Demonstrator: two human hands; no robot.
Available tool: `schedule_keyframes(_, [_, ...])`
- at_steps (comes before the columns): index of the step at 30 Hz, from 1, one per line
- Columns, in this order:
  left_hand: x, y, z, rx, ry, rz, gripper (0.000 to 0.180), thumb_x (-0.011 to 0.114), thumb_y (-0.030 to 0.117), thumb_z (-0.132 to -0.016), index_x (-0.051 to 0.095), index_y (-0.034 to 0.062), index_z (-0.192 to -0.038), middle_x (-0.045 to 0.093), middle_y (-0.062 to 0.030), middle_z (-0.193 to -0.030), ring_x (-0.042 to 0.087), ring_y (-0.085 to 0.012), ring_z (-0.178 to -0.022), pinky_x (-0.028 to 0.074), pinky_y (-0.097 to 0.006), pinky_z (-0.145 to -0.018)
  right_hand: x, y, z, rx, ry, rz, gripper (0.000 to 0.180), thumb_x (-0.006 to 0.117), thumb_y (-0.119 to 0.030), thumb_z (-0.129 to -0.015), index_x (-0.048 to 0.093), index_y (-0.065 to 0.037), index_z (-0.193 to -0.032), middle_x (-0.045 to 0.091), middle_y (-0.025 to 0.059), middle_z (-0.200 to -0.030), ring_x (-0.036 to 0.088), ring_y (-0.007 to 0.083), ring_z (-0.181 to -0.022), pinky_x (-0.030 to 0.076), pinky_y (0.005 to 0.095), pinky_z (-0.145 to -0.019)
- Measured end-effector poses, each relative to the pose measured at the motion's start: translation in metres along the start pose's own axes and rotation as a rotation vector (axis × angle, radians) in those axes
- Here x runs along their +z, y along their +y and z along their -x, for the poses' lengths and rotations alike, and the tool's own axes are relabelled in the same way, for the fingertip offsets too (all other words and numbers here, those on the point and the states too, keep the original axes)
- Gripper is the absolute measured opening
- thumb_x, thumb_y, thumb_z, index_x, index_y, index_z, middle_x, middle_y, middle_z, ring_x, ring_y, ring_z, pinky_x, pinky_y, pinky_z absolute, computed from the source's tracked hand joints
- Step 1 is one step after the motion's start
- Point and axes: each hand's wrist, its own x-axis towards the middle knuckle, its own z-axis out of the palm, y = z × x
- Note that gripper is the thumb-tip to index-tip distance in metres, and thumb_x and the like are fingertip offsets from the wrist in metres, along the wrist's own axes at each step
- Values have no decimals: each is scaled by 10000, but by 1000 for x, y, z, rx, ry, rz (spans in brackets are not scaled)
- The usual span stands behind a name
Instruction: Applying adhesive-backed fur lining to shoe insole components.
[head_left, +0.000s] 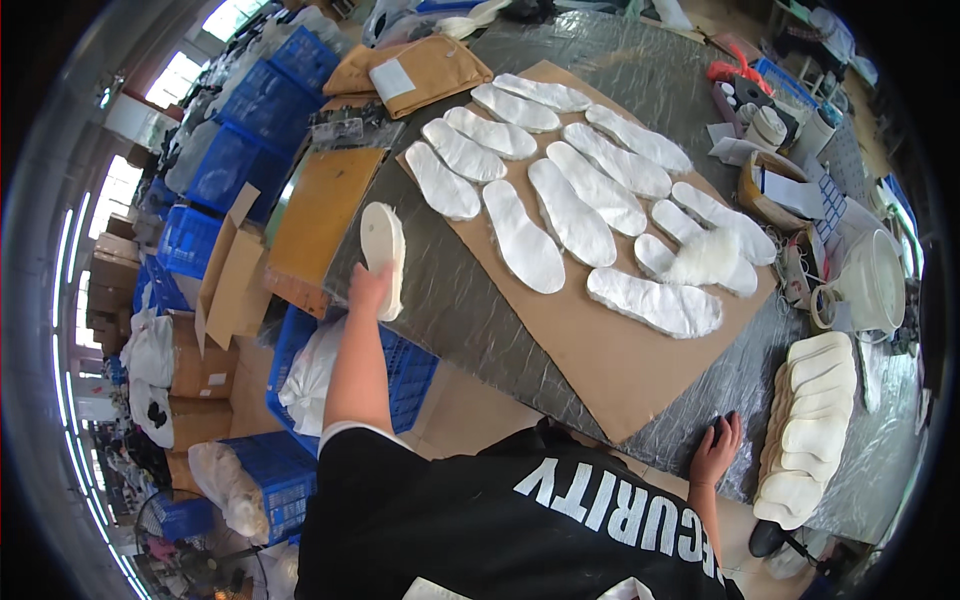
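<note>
1. Insole (381, 237), pale and thick-edged, is at the worktop's (450, 290) left corner, pinched between the left hand's (370, 290) thumb and fingers.
2. Right hand (714, 455) lies at the worktop's near edge, beyond the cardboard sheet's (600, 385) near corner; I cannot tell whether it grips anything.
3. Fleecy white pieces (522, 238) cover much of the sheet; cream stack (812, 435) lies toward the worktop's right edge.
4. Step in hand, I judge: handling one insole. Next move calls for a firm left-hand pinch, clear of the laid-out pieces.
</note>
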Motion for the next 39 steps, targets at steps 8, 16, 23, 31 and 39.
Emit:
schedule_keyframes(8, [-14, -18, -24, 163, -58, -366, 772, 807, 354, -708, 445, 94, -1338, 612, -197, -1215, 555, -411, -1167, 467, -487, -981, -2, -12, 0, 67, -16, -41, 317, 645, -85, -818, 579, -20, -1121, 495, 216, -1366, 426, 419, -1287, 325, 497, -1093])
schedule_keyframes(16, [20, 112, 35, 999, 139, 64, 420, 748, 126, -734, 613, 73, -1128, 645, -118, -1111, 566, -342, -1088, 422, -492, -949, -7, -28, -7, 115, 40, -98, 368, 688, -113, -788, 578, -45, -1132, 504, 206, -1347, 441, 419, -1264, 354, 491, -1069])
schedule_keyframes(23, [70, 234, 194, 1592, -91, 165, 188, 707, 77, -693, 662, 105, -873, 616, -22, -955, 544, -223, -1029, 371, -422, -927, 10, -68, -62, 193, 181, -393, 211, 685, -116, -811, 632, -29, -995, 634, 152, -1013, 604, 343, -928, 479, 432, -843])
schedule_keyframes(31, [85, 232, 210, 1571, -128, 138, 138, 689, 55, -720, 627, 109, -830, 632, -1, -891, 557, -214, -954, 360, -409, -906, 42, -98, -185, 622, -136, -456, 273, 667, -175, -799, 644, -43, -1038, 689, 168, -967, 668, 329, -912, 521, 410, -771])
schedule_keyframes(39, [66, 198, 233, 1530, -236, 329, 190, 671, -18, -712, 618, 91, -859, 639, -46, -906, 614, -249, -896, 424, -398, -854, 18, -64, -112, 615, -91, -753, 146, 683, -90, -764, 675, -26, -894, 671, 69, -764, 615, 156, -698, 499, 297, -663])
